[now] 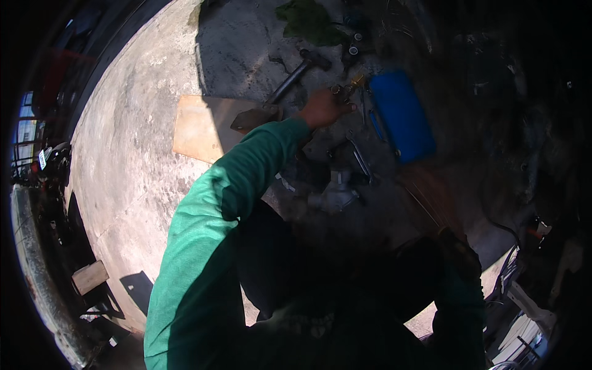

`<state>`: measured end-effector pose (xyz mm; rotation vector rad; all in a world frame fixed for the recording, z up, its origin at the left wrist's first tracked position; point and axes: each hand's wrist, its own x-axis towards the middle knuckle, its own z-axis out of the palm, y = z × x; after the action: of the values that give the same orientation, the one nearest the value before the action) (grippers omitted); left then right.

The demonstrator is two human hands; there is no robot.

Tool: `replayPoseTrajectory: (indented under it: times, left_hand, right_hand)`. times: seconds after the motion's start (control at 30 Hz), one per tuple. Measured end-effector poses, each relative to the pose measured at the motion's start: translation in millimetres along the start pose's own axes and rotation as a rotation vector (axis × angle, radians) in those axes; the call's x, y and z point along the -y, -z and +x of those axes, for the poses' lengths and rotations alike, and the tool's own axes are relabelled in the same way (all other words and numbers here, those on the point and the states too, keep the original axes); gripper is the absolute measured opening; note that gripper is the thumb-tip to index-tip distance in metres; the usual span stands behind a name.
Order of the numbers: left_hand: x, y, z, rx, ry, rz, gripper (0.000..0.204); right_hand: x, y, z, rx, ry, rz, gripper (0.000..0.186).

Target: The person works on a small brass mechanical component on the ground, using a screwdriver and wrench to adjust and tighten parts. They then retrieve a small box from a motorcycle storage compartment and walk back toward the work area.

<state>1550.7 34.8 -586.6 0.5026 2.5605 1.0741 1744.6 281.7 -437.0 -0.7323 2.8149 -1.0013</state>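
In the head view my left hand [324, 109] reaches forward, fingers curled on a small metal part [340, 91] beside a small brass-coloured piece [358, 81]. Just right of it lie thin tools [374, 123] and a blue rectangular case [401, 114]. A hammer [288, 82] rests on the concrete behind it. My right hand [425, 191] is low at the right in deep shadow, near thin bright rods [422, 203]; its fingers are too dark to make out. A grey cast metal part [336, 194] and a long chrome tool [359, 159] lie between my hands.
A tan board [197, 126] with a dark piece on it lies left of my left arm. A green cloth [305, 21] is at the top. A wooden block [89, 277] and a long worn metal piece [37, 265] line the left. Cables [512, 271] and dark clutter fill the right edge.
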Motion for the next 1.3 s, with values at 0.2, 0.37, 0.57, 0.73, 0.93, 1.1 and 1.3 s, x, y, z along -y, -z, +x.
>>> replayPoseTrajectory:
  times: [0.2, 0.37, 0.57, 0.73, 0.93, 1.1, 1.3]
  left_hand:
    - [119, -91, 49, 0.124, 0.139, 0.362, 0.039]
    - [110, -93, 58, 0.123, 0.135, 0.253, 0.035]
    - [44, -28, 118, 0.167, -0.175, 0.237, 0.04]
    - [149, 36, 256, -0.524, 0.079, 0.334, 0.057]
    - [200, 71, 292, -0.627, 0.288, 0.233, 0.039]
    - [151, 168, 233, -0.937, -0.084, -0.896, 0.034]
    - [58, 306, 41, -0.813, -0.704, -0.952, 0.03]
  right_hand:
    - [-3, -6, -8, 0.056, -0.108, 0.035, 0.028]
    - [-5, 6, -11, 0.04, -0.206, 0.029, 0.027]
    - [8, 17, -43, -0.296, -0.362, -0.107, 0.029]
    - [10, 19, -43, -0.157, -0.343, 0.028, 0.028]
    - [19, 30, -8, -0.052, -0.509, 0.292, 0.028]
    - [-13, 11, 43, -0.264, -0.705, 0.95, 0.032]
    - [-23, -18, 153, -0.203, -0.455, 1.36, 0.024]
